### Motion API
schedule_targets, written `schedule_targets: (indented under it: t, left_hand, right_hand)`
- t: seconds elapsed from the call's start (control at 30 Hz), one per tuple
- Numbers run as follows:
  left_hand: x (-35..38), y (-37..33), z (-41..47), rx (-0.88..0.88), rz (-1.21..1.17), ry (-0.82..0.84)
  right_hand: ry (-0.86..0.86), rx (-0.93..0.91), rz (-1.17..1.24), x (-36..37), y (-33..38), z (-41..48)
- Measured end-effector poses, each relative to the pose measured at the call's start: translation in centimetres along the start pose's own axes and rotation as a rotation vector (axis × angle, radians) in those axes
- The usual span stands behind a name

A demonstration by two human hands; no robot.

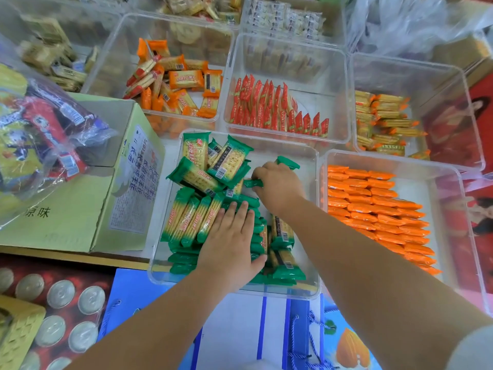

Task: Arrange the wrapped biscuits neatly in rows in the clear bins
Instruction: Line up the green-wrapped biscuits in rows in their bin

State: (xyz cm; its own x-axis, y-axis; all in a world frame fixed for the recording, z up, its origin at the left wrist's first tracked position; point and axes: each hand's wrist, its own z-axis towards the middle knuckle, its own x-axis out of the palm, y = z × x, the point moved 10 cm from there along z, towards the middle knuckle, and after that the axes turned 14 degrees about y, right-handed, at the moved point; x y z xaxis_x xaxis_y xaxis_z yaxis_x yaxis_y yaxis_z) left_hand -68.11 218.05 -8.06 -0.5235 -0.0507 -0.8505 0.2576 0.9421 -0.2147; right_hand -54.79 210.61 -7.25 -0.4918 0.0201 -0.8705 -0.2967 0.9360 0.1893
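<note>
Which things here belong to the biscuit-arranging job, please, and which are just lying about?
Job: green wrapped biscuits, their clear bin, left hand flat on them, right hand gripping one.
Lying about: cardboard box, drink cans, blue paper bag.

"原味" printed on the green carton (66,222)

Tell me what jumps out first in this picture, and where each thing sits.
Two hands work in the middle clear bin: the left hand lies flat on a row of green packs, while the right hand grips a green pack. To the right lie tidy rows of orange packs, and behind, red packs stand in a line.
</note>
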Motion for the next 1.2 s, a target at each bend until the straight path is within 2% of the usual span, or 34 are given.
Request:
schedule_targets:
  t: [0.13, 0.27, 0.4, 0.57, 0.7, 0.73, 0.87, 0.93, 1.2]
  left_hand:
    - [-0.5, -0.2, -0.2, 0.005, -0.001, -0.018]
    - [-1.1, -1.8, -0.1, 0.058, 0.085, -0.048]
    - [-1.3, -2.0, 1.0, 0.029, 0.17, -0.03]
    - [-0.7, -0.8, 2.4, -0.007, 0.214, 0.041]
    - [-0.4, -0.3, 2.3, 0.006, 0.262, 0.06]
    - [-0.4, -0.2, 2.3, 0.012, 0.273, 0.062]
    - [-0.3, 0.1, 2.1, 0.027, 0.289, 0.08]
    - [-0.2, 0.2, 2.1, 0.027, 0.296, 0.09]
    - [-0.4, 0.2, 1.9, 0.031, 0.316, 0.108]
  right_hand:
    - [0.127, -0.045, 0.289, 2.7, 0.3, -0.8]
    - [0.145, -0.05, 0.367, 3.4, -0.1, -1.4]
    - [0.159, -0.108, 0.248, 2.9, -0.5, -1.9]
    - [0.36, -0.078, 0.174, 3.8, -0.6, -3.4]
    - [0.242, -0.051, 0.008, 1.7, -0.2, -5.9]
    - [0.257, -0.073, 0.002, 1.7, 0.1, -6.9]
    - [0.571, -0.2, -0.057, 5.5, 2.2, -11.6]
    - [0.653, -0.204, -0.17, 7.3, 2.4, -13.1]
    - [0.58, -0.244, -0.383, 8.5, 3.2, -13.5]
